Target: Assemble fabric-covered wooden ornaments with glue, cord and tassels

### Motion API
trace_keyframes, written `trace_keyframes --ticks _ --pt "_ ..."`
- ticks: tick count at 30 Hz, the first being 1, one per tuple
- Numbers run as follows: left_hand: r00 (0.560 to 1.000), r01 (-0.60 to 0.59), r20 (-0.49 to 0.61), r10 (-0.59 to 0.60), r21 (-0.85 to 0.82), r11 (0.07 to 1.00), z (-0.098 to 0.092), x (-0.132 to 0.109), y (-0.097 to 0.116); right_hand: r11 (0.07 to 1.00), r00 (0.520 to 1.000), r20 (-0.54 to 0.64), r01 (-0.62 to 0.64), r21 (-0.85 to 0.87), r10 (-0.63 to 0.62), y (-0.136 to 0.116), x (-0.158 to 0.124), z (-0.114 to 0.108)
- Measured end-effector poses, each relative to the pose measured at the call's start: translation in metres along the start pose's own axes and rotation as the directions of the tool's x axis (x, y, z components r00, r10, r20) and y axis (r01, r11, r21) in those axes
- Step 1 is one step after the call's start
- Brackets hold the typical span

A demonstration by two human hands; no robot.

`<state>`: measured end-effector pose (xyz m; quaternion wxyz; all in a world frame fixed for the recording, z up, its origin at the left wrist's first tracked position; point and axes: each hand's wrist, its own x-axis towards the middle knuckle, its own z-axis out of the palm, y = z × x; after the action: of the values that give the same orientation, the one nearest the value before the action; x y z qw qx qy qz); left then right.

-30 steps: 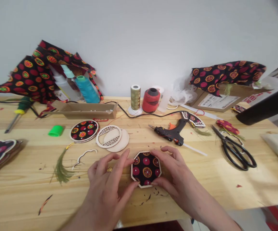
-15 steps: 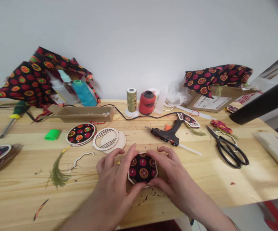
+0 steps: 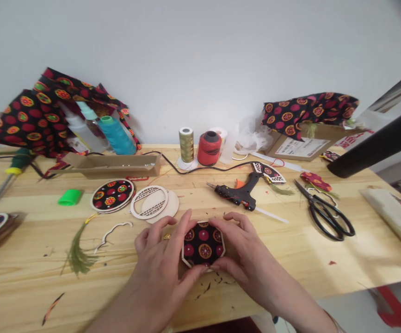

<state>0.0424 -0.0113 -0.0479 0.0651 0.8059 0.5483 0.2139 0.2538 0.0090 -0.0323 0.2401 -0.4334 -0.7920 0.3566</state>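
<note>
Between my two hands is an octagonal wooden-framed piece (image 3: 203, 245) covered in black fabric with red and orange round motifs and small shiny dots. My left hand (image 3: 163, 254) grips its left side, with the index finger at the upper edge and the thumb at the lower edge. On the opposite side, my right hand (image 3: 243, 249) holds it the same way, fingers at the top corner and thumb below. The thumbs nearly meet at the front edge. Just beyond my hands lie a cut-out wooden ring (image 3: 134, 203) and a plain wooden disc (image 3: 172, 208); a glue gun (image 3: 235, 194) rests farther back.
Black scissors (image 3: 325, 212) lie to the right. Leftward are a fabric-covered round piece (image 3: 113, 196), a green tassel (image 3: 78, 252), a green cap (image 3: 70, 197) and a screwdriver (image 3: 8, 180). Thread spools (image 3: 209, 148), a cardboard tray (image 3: 117, 165) and a fabric-topped box (image 3: 300, 143) line the wall.
The whole view has shifted slightly, so things appear a little farther left. Both hands keep the same hold on the octagonal piece.
</note>
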Motion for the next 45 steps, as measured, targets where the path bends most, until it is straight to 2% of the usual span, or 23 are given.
trace_keyframes --ticks 3,6,11,15,24,27,31,35,40,45 --pt "1.0 0.006 -0.002 -0.006 0.007 1.0 0.001 0.0 0.0 0.998 0.991 -0.133 -0.016 0.06 0.024 0.004 -0.003 0.0" --pt "1.0 0.004 -0.006 -0.004 0.01 1.0 0.001 0.0 0.001 1.0 0.977 -0.215 0.0 0.018 0.004 0.007 -0.01 -0.001" --pt "1.0 0.004 -0.013 -0.004 0.003 1.0 0.001 -0.001 0.001 0.978 0.973 -0.18 0.115 -0.172 -0.146 0.005 -0.017 -0.002" --pt "1.0 0.009 -0.009 -0.009 0.002 1.0 0.002 -0.004 0.0 0.96 0.97 -0.167 0.133 -0.248 -0.177 0.003 -0.017 0.0" --pt "1.0 0.008 -0.011 -0.008 -0.009 1.0 0.002 -0.003 0.001 0.96 0.984 -0.111 0.104 -0.261 -0.136 0.001 -0.017 -0.003" --pt "1.0 0.016 -0.004 -0.016 -0.021 1.0 0.003 -0.004 0.001 0.978 0.989 -0.112 0.077 -0.193 -0.1 0.002 -0.017 -0.002" --pt "0.999 0.045 0.003 -0.045 -0.034 0.998 0.004 -0.004 0.002 0.998 0.978 -0.202 0.044 -0.053 -0.053 0.002 -0.018 0.0" --pt "0.998 0.061 0.007 -0.06 -0.06 0.996 0.004 -0.003 0.004 0.994 0.966 -0.238 0.093 -0.056 -0.104 -0.003 -0.021 0.0" --pt "0.999 0.042 0.023 -0.04 -0.078 0.996 0.0 -0.003 0.002 0.952 0.933 -0.228 0.24 -0.189 -0.28 0.001 -0.031 0.003" --pt "0.996 0.04 -0.079 -0.046 -0.071 0.997 -0.009 -0.005 -0.002 0.922 0.933 -0.2 0.227 -0.314 -0.298 0.007 -0.041 0.011"
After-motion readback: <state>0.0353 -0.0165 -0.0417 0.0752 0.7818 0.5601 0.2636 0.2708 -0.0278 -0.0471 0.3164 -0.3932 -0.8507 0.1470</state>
